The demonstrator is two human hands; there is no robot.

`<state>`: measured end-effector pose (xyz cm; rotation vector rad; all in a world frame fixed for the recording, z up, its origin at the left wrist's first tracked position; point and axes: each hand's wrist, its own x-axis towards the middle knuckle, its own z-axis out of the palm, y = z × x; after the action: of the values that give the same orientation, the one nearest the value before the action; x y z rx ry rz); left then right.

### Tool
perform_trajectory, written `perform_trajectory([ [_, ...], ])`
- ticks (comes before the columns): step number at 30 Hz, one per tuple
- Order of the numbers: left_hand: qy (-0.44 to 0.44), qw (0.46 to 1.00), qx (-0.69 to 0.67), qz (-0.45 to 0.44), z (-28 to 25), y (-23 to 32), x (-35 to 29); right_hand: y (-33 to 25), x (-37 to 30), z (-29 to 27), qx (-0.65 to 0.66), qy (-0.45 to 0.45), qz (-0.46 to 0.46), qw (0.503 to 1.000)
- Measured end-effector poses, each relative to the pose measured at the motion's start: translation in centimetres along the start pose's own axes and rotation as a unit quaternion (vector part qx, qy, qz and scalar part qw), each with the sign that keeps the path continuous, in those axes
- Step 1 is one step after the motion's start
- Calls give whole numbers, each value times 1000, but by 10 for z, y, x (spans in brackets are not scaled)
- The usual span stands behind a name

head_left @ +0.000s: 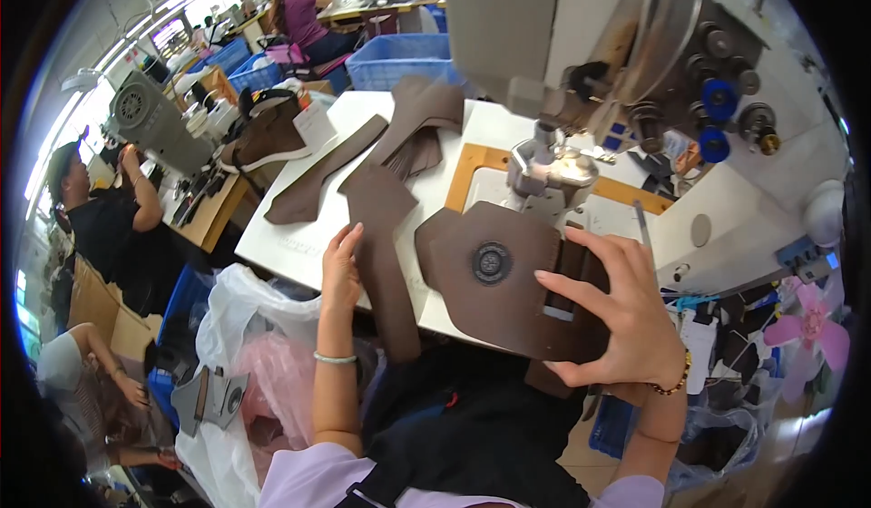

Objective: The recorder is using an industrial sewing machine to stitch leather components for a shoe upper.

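Note:
A wide brown leather piece [454, 236] with a round dark emblem lies at the front of the sewing machine's white table, partly over its near edge. My right hand [626, 313] grips its right side, fingers spread over a slotted strip and thumb at the lower edge. My left hand [341, 268] has its fingers at the left edge of a long brown leather piece [386, 263], which hangs over the table's front; the thumb is mostly hidden. The machine's presser foot area [544, 168] sits just behind the emblem piece.
More brown leather pieces [318, 177] lie on the white table [290, 245]. A white plastic bag [240, 304] stands at the left. The machine head [504, 27] rises ahead, with thread-tension knobs [715, 100] at right. Blue crates [399, 62] and co-workers [304, 14] are beyond.

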<state>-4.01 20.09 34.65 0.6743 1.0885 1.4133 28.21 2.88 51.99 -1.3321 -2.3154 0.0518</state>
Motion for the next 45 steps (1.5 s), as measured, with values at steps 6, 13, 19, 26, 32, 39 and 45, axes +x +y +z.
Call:
perform_trajectory([
  [6,-108,980,-74,-150,14,10,0,33,-3,-22,32,41,22,998],
  [13,-317,774,-511,-198,41,-2,-44,67,6,8,115,10,-29,993],
  [19,-108,982,-149,-48,68,-31,-72,66,17,68,22,19,-21,999],
  [26,-99,979,-162,-71,63,-42,-69,61,-108,80,-126,136,335,924],
  [32,-83,973,-204,-72,57,-47,-63,59,-171,102,-177,124,340,915],
  [39,-71,963,-250,-68,53,-44,-65,61,-176,87,-201,130,310,920],
  [45,-90,960,-257,-67,59,-42,-75,33,-87,83,-5,82,195,977],
])
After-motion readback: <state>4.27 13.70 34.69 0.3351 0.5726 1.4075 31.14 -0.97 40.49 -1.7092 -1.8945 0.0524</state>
